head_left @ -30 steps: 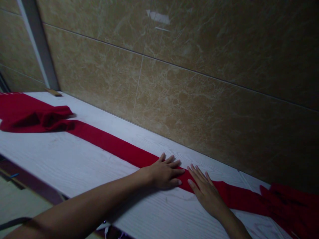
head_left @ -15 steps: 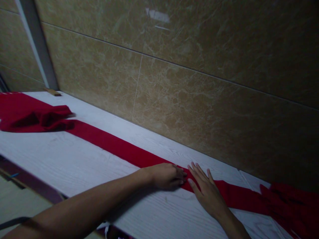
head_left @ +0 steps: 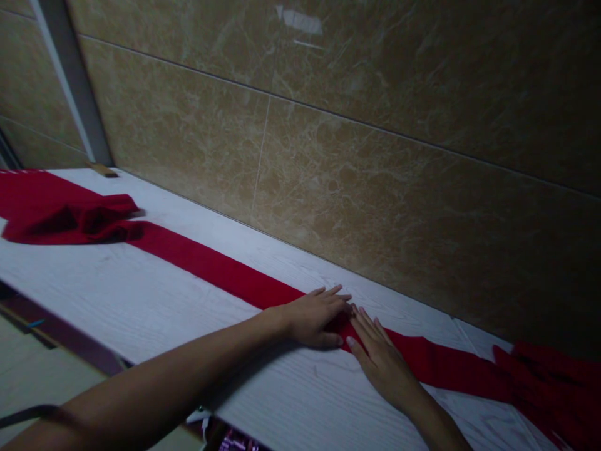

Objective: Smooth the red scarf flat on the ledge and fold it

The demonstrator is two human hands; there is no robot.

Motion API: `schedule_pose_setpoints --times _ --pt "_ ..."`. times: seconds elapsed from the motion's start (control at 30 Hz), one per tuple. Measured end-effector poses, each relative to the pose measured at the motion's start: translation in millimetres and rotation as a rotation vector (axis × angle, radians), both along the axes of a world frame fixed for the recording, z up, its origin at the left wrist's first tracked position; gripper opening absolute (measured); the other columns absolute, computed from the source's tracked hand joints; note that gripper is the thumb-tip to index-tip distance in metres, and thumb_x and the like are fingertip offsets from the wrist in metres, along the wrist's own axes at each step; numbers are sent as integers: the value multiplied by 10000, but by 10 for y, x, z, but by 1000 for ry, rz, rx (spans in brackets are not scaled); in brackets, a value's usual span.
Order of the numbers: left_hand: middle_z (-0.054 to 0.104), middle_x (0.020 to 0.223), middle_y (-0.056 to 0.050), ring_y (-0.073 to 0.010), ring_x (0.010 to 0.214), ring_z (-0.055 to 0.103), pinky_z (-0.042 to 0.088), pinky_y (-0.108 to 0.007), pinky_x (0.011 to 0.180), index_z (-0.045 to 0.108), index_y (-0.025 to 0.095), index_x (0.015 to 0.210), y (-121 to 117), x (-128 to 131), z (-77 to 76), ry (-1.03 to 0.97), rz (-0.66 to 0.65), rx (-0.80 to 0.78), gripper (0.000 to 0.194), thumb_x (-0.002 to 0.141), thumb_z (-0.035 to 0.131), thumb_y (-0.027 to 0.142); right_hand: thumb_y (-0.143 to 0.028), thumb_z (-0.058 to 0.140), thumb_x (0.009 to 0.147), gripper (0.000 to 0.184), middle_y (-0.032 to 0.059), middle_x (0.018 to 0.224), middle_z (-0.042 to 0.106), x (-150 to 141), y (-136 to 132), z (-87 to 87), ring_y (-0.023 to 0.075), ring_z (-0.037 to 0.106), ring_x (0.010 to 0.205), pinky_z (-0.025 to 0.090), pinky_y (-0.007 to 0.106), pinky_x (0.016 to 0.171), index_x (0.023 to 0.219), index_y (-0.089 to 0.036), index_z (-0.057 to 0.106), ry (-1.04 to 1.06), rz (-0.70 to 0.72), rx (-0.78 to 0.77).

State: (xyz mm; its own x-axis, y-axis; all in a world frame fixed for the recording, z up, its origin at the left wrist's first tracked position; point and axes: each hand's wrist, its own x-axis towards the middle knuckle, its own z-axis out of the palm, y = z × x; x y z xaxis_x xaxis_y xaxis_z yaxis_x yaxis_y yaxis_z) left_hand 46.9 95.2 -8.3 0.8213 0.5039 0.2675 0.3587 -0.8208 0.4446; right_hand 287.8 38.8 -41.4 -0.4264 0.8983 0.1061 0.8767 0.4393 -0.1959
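Note:
A long red strip of cloth [head_left: 213, 267] runs diagonally across the white wood-grain table [head_left: 178, 300]. My left hand [head_left: 317, 316] lies palm down on the strip with its fingers stretched out and its thumb apart. Close on its right, my right hand [head_left: 378, 357] also rests flat on the cloth, fingers extended towards the wall. The fingertips of both hands nearly meet, and a bit of red shows between them. At the left the strip runs up to a crumpled heap of red cloth [head_left: 70, 219]. Its right end meets another bunched red cloth [head_left: 558, 388].
A tan marbled tile wall [head_left: 328, 181] borders the table's far edge, with a grey vertical post [head_left: 79, 94] at left. A small brown block [head_left: 103, 170] lies by the post. Below the near edge are a white cable plug [head_left: 205, 425] and a dark curved bar [head_left: 32, 413].
The fingers of my left hand have straightened and spread from a curled position. My right hand has shifted slightly left and up along the strip. The view has moved a little.

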Motion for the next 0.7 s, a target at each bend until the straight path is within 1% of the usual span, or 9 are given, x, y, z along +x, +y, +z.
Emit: schedule_pose_setpoints --times 0.07,0.13,0.2,0.3,0.4,0.5,0.6,0.7 --pt "240 1664 -199 -372 1571 100 149 -629 1243 321 104 1583 -21 -14 4 121 47 -42 847 925 609 552 -481 300 1068 609 96 1661 272 -11 -8 23 252 198 1546 173 556 1257 1597 -179 325 -14 -9 -6" --pt "197 1672 -188 -364 1572 75 75 -633 1249 273 97 1607 -41 -19 12 197 67 -74 863 964 498 626 -483 309 1067 610 88 1666 271 -24 -16 43 251 194 1548 167 560 1257 1608 -203 294 -22 -19 -10" --pt "186 1674 -172 -350 1574 57 38 -616 1256 259 97 1614 -57 -19 27 227 76 -92 872 976 437 664 -483 315 1065 608 79 1671 257 -35 -23 63 252 186 1550 160 571 1255 1612 -218 282 -32 -24 -23" --pt "180 1677 -156 -335 1575 46 23 -601 1261 249 98 1618 -70 -18 51 235 84 -111 856 996 368 674 -494 303 1066 600 65 1678 221 -50 -29 94 253 157 1556 141 576 1255 1603 -225 311 -54 -28 -55" --pt "193 1678 -140 -322 1577 57 36 -598 1261 268 108 1614 -72 -16 55 231 101 -115 761 1040 289 607 -514 298 1066 593 54 1681 212 -63 -31 116 255 149 1557 132 574 1256 1593 -244 340 -59 -39 -67" --pt "192 1680 -141 -327 1576 62 46 -600 1260 270 107 1612 -71 -11 38 243 120 -100 728 1045 318 560 -517 315 1065 580 55 1681 222 -69 -34 122 260 157 1555 143 578 1253 1586 -267 357 -51 -42 -65" --pt "186 1679 -152 -345 1574 64 51 -620 1251 272 119 1614 -67 -7 22 248 125 -87 744 1031 355 574 -509 328 1064 565 60 1682 220 -68 -39 117 267 152 1554 155 586 1249 1577 -276 379 -48 -43 -60" --pt "180 1677 -160 -355 1571 56 57 -649 1238 264 134 1617 -62 -9 18 253 119 -82 751 1029 345 594 -490 330 1068 547 62 1679 235 -66 -47 111 270 161 1552 161 602 1243 1572 -285 389 -41 -30 -38"
